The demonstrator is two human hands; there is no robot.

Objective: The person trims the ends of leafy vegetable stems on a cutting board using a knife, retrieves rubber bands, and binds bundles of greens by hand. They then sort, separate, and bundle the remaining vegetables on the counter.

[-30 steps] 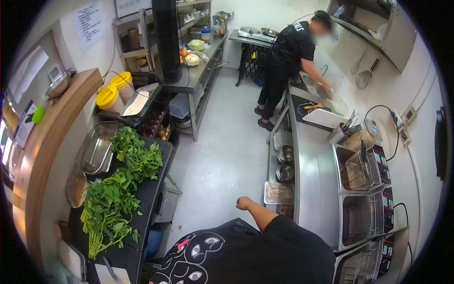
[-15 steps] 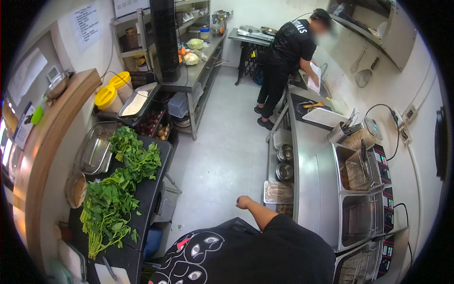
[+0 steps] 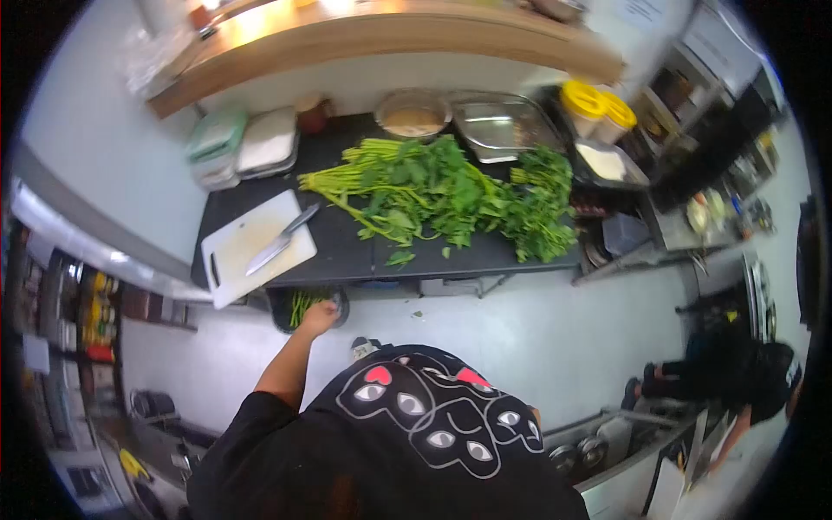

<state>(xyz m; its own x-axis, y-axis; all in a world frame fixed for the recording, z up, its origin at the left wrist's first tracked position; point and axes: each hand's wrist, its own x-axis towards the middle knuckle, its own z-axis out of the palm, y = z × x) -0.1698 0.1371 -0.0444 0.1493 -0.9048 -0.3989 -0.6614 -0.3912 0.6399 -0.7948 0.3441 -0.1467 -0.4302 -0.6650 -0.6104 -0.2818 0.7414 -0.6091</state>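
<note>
At far left, stocked shelves point(image 3: 95, 321) are seen. On the black bench point(image 3: 342, 251), a knife point(image 3: 282, 241) is laid across a white board point(image 3: 227, 241), left of leafy greens point(image 3: 451, 191); a co-worker point(image 3: 750, 377) is seen far right. Green stems point(image 3: 301, 305) are held in a bin point(image 3: 283, 326) below, just beside the left hand point(image 3: 319, 318); whether its grip is closed on any cannot be told, the view being somewhat blurred.

My black T-shirt point(image 3: 347, 468) with its cartoon print point(image 3: 442, 425), down at six o'clock.
Pale grey outlines loop into overlapping heart-like faces, white-eyed with dark pupils, and I have red hearts point(image 3: 378, 374) among them; my short left sleeve point(image 3: 251, 425), between seven and eight o'clock, is plain black, my shoe point(image 3: 363, 348) greyish, its details blurred.
</note>
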